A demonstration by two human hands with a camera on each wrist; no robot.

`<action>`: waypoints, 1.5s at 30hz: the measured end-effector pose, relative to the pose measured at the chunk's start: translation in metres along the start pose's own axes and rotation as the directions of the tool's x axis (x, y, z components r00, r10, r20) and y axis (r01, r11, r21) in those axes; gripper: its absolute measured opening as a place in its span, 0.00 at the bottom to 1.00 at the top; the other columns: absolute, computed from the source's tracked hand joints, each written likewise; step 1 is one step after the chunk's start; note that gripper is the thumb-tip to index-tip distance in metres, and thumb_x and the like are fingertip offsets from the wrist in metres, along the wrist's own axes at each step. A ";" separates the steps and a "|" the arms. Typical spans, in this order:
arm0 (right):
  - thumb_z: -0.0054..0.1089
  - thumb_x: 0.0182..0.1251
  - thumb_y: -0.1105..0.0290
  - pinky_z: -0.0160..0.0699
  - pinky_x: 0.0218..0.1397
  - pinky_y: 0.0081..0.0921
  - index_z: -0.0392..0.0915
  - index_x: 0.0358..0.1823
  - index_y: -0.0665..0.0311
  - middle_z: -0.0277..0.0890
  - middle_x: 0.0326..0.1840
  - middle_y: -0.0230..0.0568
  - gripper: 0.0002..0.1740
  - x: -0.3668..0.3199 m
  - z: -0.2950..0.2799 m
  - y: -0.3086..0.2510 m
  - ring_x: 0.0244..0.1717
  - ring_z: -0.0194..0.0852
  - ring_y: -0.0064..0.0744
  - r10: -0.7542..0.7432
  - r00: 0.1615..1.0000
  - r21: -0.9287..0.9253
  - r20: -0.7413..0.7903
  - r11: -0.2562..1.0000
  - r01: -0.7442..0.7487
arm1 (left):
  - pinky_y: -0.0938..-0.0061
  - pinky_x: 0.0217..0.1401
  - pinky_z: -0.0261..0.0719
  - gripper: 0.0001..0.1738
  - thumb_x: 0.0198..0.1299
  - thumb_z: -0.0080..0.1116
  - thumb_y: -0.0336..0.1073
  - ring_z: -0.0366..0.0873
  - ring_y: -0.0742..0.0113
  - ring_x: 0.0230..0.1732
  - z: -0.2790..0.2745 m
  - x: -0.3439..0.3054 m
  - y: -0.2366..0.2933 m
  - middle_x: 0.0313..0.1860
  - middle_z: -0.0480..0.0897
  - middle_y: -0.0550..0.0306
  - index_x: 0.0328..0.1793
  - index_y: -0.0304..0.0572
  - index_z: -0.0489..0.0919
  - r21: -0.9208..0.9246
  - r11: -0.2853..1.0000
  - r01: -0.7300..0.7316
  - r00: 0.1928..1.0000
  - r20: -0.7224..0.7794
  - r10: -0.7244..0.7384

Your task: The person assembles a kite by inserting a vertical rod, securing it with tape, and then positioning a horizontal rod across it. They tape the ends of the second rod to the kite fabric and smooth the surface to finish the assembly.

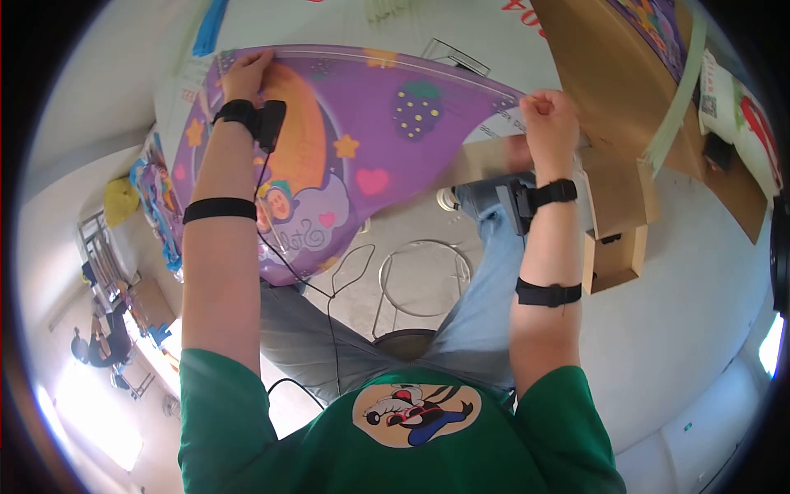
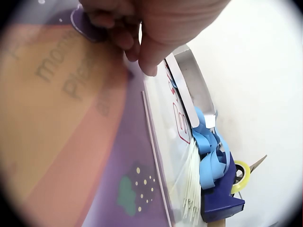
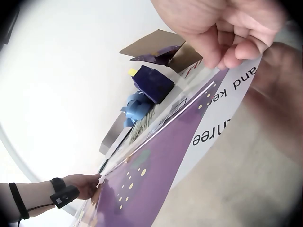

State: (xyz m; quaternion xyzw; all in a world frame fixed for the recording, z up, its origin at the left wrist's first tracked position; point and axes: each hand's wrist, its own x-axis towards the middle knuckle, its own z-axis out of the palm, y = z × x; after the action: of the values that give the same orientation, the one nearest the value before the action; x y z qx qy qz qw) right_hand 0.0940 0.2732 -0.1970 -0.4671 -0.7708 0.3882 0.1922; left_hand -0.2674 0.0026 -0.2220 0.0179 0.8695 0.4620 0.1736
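Note:
A purple printed sheet with stars, a heart and a strawberry hangs stretched between both hands, its far edge nearly straight. At its upper left corner the left hand pinches the edge; in the left wrist view the fingers of that hand curl over the sheet. The right hand pinches the pointed right corner, and in the right wrist view thumb and fingertips of the right hand meet on the corner of the sheet. Black printed words show on a pale strip beside it.
Blue ribbon, a dark blue tape dispenser, a bundle of pale strips and an open white box lie beyond the sheet. Cardboard boxes stand at the right. A round-framed stool is below.

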 end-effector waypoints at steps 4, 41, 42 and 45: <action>0.63 0.54 0.71 0.76 0.38 0.31 0.75 0.38 0.64 0.80 0.31 0.40 0.11 0.000 0.000 -0.005 0.35 0.80 0.39 0.043 0.999 -0.003 0.018 0.999 -0.043 | 0.79 0.36 0.68 0.17 0.50 0.70 0.43 0.71 0.77 0.35 -0.001 0.003 -0.002 0.35 0.81 0.66 0.44 0.43 0.84 -0.013 1.000 -0.010 0.999 -0.047 0.010; 0.64 0.53 0.69 0.76 0.40 0.32 0.75 0.37 0.64 0.81 0.31 0.39 0.12 0.005 0.005 0.004 0.36 0.79 0.39 0.025 1.000 -0.050 0.010 0.998 -0.024 | 0.75 0.47 0.68 0.17 0.51 0.69 0.43 0.73 0.74 0.43 0.004 0.003 -0.002 0.40 0.82 0.64 0.45 0.44 0.84 -0.037 0.996 0.085 0.995 -0.053 -0.087; 0.64 0.53 0.69 0.76 0.40 0.32 0.75 0.37 0.64 0.81 0.31 0.40 0.12 0.006 0.006 0.006 0.36 0.80 0.39 0.021 1.000 -0.019 0.005 1.000 -0.020 | 0.75 0.47 0.68 0.17 0.51 0.69 0.43 0.73 0.74 0.43 0.003 0.005 -0.004 0.40 0.82 0.64 0.45 0.44 0.84 -0.038 0.996 0.086 0.995 -0.051 -0.088; 0.64 0.53 0.69 0.77 0.40 0.33 0.75 0.37 0.63 0.81 0.31 0.40 0.11 0.006 0.006 0.006 0.35 0.80 0.40 0.014 1.000 -0.034 0.018 0.999 -0.013 | 0.75 0.47 0.68 0.18 0.51 0.69 0.44 0.73 0.74 0.43 0.001 0.012 -0.009 0.40 0.82 0.63 0.46 0.44 0.84 0.077 0.997 0.028 0.999 -0.044 -0.024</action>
State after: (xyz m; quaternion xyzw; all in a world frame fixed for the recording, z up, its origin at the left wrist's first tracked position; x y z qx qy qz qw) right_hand 0.0902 0.2777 -0.2065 -0.4718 -0.7760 0.3806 0.1746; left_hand -0.2774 0.0000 -0.2334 0.0035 0.8905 0.4259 0.1602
